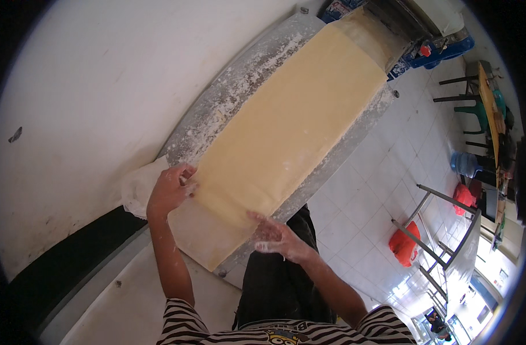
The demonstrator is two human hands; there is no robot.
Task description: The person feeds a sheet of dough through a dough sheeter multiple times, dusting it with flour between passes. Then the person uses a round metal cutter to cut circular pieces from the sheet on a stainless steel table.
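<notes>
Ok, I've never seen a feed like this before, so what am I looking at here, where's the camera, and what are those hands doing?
This is a single picture from a wide fisheye camera worn on a person's head, looking down, so straight edges bend near the rim. There is no robot: the two bare arms coming up from the bottom are the wearer's own. A long yellow dough sheet lies on a floured conveyor table that runs away toward a machine at the top. The left hand grips the sheet's near left edge; the right hand, dusted with flour, rests on its near right edge. A white wall is to the left, and a tiled floor with stools is to the right.
</notes>
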